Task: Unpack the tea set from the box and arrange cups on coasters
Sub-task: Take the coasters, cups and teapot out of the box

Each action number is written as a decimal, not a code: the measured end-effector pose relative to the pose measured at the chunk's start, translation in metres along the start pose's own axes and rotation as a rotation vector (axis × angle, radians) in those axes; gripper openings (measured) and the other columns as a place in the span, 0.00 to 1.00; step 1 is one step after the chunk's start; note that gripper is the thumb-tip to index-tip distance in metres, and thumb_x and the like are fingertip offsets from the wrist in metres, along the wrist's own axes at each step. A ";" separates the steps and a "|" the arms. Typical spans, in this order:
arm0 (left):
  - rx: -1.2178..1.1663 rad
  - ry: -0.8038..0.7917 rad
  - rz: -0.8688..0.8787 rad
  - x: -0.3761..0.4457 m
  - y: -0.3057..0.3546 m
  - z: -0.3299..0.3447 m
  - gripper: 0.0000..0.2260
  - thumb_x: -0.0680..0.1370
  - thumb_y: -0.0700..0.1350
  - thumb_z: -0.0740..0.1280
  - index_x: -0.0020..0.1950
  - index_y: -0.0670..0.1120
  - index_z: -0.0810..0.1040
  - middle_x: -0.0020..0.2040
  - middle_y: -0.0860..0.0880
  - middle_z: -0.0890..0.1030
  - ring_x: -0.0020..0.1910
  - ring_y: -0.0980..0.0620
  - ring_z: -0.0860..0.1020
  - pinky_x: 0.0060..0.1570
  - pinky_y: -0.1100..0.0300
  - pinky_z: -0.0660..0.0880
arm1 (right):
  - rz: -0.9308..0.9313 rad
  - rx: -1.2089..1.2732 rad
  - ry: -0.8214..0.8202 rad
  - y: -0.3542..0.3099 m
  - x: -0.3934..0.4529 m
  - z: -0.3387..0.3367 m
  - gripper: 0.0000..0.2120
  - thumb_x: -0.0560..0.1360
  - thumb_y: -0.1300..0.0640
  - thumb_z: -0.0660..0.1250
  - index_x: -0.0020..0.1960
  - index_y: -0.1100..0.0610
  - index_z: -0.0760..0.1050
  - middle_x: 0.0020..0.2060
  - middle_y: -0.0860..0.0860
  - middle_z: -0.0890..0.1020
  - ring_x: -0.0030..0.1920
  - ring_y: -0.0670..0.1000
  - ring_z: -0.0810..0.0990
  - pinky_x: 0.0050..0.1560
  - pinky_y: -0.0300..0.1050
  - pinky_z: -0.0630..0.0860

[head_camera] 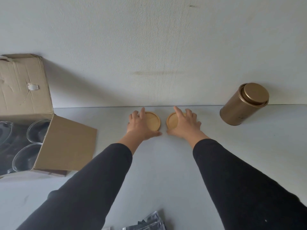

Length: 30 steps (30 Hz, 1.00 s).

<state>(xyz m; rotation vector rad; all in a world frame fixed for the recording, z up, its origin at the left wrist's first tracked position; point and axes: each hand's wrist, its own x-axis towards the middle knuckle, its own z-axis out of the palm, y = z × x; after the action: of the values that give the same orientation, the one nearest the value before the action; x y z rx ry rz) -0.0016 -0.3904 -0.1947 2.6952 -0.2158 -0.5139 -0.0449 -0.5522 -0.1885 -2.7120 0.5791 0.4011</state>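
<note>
Reaching forward, my left hand [141,126] lies flat with fingers spread and relaxed over the left coaster [153,121], covering its near-left part. My right hand [185,125] does the same on the right coaster [172,120], fingers straight and splayed, palm over the coaster's right side. Neither hand grips anything; both just rest on the wood. The two round wooden coasters sit just beside each other, a narrow gap between them, on the grey table [166,163] close to where it meets the wall [149,47]. Both my arms are in black sleeves [99,180].

Off to the left stands the open cardboard box [54,143], flaps up, with glass cups [37,130] visible inside, at least two rims showing. To the right, near the wall, a gold tin [244,104] stands with its lid on. At the near edge I see some silver foil packets [147,223].
</note>
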 end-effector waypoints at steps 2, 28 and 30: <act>0.024 0.005 0.010 -0.008 -0.003 -0.009 0.54 0.64 0.62 0.75 0.78 0.49 0.44 0.76 0.45 0.52 0.76 0.46 0.48 0.71 0.48 0.60 | 0.005 0.019 0.040 -0.004 -0.010 -0.006 0.46 0.66 0.41 0.71 0.75 0.42 0.48 0.73 0.56 0.54 0.72 0.60 0.53 0.67 0.60 0.60; 0.078 0.224 0.000 -0.182 -0.269 -0.229 0.18 0.76 0.52 0.67 0.60 0.43 0.73 0.59 0.44 0.75 0.55 0.45 0.74 0.50 0.55 0.74 | -0.263 0.026 0.131 -0.313 -0.214 0.004 0.30 0.74 0.48 0.64 0.73 0.51 0.59 0.67 0.56 0.65 0.69 0.58 0.62 0.64 0.54 0.66; 0.062 0.176 -0.007 -0.182 -0.282 -0.222 0.12 0.76 0.52 0.66 0.51 0.43 0.74 0.47 0.47 0.77 0.44 0.48 0.74 0.40 0.59 0.70 | -0.297 0.002 0.131 -0.325 -0.212 0.016 0.28 0.75 0.49 0.64 0.72 0.52 0.61 0.67 0.55 0.67 0.68 0.58 0.64 0.64 0.53 0.67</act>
<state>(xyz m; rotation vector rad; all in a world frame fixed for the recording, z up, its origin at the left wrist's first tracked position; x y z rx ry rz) -0.0630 -0.0172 -0.0585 2.7829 -0.1756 -0.2744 -0.0920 -0.1946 -0.0448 -2.7782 0.2015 0.1462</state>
